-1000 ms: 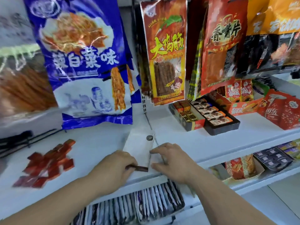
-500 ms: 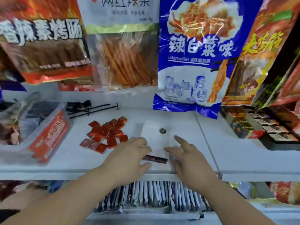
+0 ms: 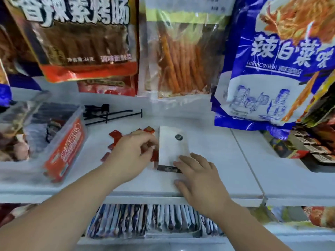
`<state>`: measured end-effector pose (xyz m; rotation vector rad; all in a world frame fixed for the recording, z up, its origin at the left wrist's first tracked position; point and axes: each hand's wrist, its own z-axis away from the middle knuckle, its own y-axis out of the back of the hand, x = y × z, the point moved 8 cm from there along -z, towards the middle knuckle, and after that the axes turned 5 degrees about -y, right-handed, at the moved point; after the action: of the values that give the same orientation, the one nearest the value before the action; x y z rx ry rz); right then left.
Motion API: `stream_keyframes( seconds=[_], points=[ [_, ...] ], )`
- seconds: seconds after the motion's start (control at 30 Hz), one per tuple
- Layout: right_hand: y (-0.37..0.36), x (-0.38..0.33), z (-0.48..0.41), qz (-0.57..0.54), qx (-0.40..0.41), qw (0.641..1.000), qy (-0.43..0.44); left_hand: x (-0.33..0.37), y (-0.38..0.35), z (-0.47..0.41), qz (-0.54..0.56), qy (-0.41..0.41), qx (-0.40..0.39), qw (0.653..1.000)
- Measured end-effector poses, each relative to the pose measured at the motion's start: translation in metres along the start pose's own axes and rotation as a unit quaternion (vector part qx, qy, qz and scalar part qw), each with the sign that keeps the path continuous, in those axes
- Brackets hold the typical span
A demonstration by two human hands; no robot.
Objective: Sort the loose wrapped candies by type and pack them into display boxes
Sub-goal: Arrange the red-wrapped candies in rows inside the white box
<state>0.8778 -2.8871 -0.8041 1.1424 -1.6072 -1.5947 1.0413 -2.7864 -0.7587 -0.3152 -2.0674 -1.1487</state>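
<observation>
Two hands are parting: the left hand has left the dark candy strip and is now pinching among the red wrapped candies on the shelf. The right hand is lying released beside the strip, so the sorting is likely moving to the red type.

**Sweets Spread on a White Shop Shelf**

A white shelf carries a scatter of red wrapped candies just left of a white sheet. A dark wrapped strip lies on the sheet's near end. Black hooks lie behind, a clear tub stands left and display boxes stand right.
</observation>
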Motion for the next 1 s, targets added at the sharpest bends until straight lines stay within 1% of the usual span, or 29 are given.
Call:
stream_keyframes(
  seconds=[0.03, 0.13, 0.23, 0.33, 0.4, 0.47, 0.57, 0.63, 0.73, 0.83, 0.9, 1.0],
  points=[
    [0.0, 0.002, -0.001, 0.016, 0.004, 1.0, -0.015, -0.007, 0.002, -0.001, -0.052, 0.017, -0.009, 0.998],
    [-0.001, 0.015, -0.002, 0.054, 0.011, 0.997, -0.049, -0.025, -0.002, 0.002, -0.177, 0.057, -0.076, 0.98],
    [0.001, 0.029, -0.003, 0.092, 0.005, 0.992, -0.09, -0.035, -0.008, 0.009, -0.223, 0.072, -0.115, 0.965],
    [0.001, 0.039, -0.004, 0.115, -0.005, 0.987, -0.109, -0.042, -0.01, 0.013, -0.225, 0.082, -0.133, 0.962],
    [0.006, 0.039, -0.005, 0.118, 0.005, 0.987, -0.106, -0.043, -0.007, 0.014, -0.214, 0.091, -0.126, 0.964],
    [0.014, 0.027, -0.009, 0.112, 0.034, 0.99, -0.081, -0.044, -0.004, 0.014, -0.205, 0.1, -0.111, 0.967],
    [0.023, -0.012, -0.019, 0.083, 0.082, 0.993, -0.006, -0.044, 0.001, 0.014, -0.204, 0.113, -0.088, 0.969],
    [0.018, -0.036, -0.029, 0.092, 0.077, 0.993, 0.014, -0.045, 0.003, 0.014, -0.201, 0.117, -0.082, 0.969],
    [0.0, -0.051, -0.045, 0.13, 0.034, 0.991, -0.016, -0.044, 0.003, 0.015, -0.194, 0.11, -0.076, 0.972],
    [-0.011, -0.056, -0.052, 0.111, 0.005, 0.994, -0.022, -0.043, 0.001, 0.015, -0.183, 0.097, -0.077, 0.975],
    [-0.009, -0.06, -0.053, 0.107, 0.011, 0.994, -0.012, -0.045, 0.001, 0.016, -0.181, 0.093, -0.081, 0.976],
    [-0.004, -0.062, -0.049, 0.114, 0.054, 0.992, -0.008, -0.043, -0.001, 0.016, -0.174, 0.087, -0.092, 0.977]
  ],
)
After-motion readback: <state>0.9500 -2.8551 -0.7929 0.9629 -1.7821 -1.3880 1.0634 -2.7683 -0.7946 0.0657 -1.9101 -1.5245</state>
